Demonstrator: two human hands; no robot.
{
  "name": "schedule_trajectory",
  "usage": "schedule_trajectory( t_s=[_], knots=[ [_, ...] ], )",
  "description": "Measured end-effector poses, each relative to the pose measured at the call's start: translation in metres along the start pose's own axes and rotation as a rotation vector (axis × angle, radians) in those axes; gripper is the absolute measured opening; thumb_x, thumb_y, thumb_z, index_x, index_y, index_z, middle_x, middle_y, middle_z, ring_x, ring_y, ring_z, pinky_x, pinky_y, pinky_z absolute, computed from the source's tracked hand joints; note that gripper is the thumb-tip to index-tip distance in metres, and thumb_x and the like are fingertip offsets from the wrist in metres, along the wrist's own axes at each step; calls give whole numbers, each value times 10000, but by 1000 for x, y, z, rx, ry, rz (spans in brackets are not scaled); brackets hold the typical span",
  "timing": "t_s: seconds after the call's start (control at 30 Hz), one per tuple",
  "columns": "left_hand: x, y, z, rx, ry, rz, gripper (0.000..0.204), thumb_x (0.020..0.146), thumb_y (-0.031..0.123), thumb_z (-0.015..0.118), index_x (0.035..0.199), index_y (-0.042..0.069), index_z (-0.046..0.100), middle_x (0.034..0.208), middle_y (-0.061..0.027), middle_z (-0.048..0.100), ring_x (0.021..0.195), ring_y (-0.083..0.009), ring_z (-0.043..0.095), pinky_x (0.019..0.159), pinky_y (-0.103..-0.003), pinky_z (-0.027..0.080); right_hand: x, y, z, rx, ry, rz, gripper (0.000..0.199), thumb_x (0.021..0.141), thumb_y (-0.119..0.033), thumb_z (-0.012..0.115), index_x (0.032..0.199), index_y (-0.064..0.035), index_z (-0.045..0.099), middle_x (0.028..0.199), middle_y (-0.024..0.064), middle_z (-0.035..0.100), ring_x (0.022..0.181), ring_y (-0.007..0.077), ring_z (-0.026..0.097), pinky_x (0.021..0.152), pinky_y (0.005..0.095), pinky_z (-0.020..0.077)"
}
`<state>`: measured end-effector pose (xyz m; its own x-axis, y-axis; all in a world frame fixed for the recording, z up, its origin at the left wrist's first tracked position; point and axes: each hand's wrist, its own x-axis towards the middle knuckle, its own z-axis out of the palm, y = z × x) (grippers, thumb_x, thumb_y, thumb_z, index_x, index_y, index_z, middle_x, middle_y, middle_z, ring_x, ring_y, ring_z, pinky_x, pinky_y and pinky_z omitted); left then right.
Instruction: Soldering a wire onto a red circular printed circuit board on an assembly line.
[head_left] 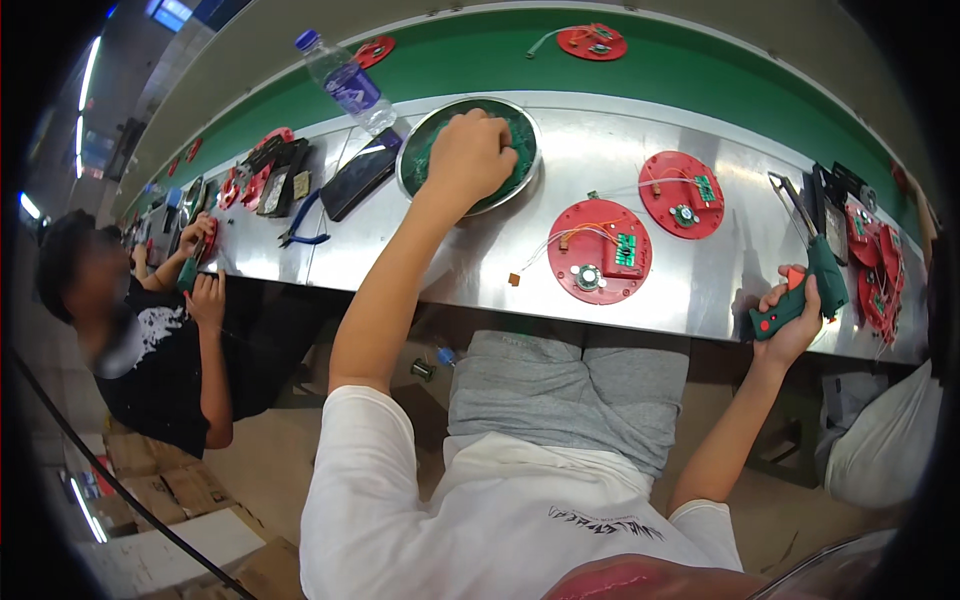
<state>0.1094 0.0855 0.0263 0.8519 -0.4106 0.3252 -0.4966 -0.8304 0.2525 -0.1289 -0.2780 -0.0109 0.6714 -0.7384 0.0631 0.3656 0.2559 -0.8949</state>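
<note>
Item: my left hand [470,155]; reaching forward into the round metal dish [520,185] on the steel bench [420,250]; fingers curled down among the small green circuit boards [515,125] heaped there; whether a board is already pinched I cannot tell, the knuckles hide the tips.

Item: my right hand [790,320]; fingers wrapped tight round the green soldering gun [812,285] with its red trigger; gun held at the near bench edge, metal tip pointing up and away.

Item: two red round discs; the nearer disc [598,250] just ahead of my lap, fitted with a green board, thin wires and a small silver part; the farther disc [683,194] just beyond and to its right, similarly fitted.

Item: sundries; clear water bottle [345,85] lying tilted beside the dish; dark phone [360,173] touching the dish's left rim; blue-handled pliers [303,228] farther left; a stack of red discs [875,270] at far right.

Item: neighbour on my left in a black shirt [160,370], own hands at the bench; green belt [500,60] behind carrying a further red disc [592,41].

Handling note, as judgement: pick one board only, by its edges, lifting clear of the heap so none snag; keep the gun's tip turned away from wires and wrist.
</note>
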Motion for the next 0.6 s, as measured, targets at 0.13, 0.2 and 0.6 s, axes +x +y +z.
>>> schedule_trajectory(
  t_s=[0.13,0.2,0.6],
  knots=[
    [7,0,1,-28,46,3,153,775,161,683,843,28,717,879,-149,701,843,-318,671,779,-411,535,0,-3,-4,-26,-41,-14,323,1029,-287,473,1078,21,558,939,118,616,565,114,515,486,263,426],
    [6,-4,-4,-218,116,-4,159,780,160,694,860,26,723,875,-142,711,823,-294,676,771,-387,534,-1,-4,-5,-34,-50,-12,315,1031,-278,470,1079,20,558,940,117,615,565,113,516,487,263,428],
    [0,-7,-39,-1100,192,-24,121,898,-7,665,1011,-44,682,884,-100,726,779,-141,694,649,-211,520,-4,-5,2,-58,-85,-49,291,996,-258,513,1074,19,557,949,135,624,537,116,521,472,271,441]
  ],
)
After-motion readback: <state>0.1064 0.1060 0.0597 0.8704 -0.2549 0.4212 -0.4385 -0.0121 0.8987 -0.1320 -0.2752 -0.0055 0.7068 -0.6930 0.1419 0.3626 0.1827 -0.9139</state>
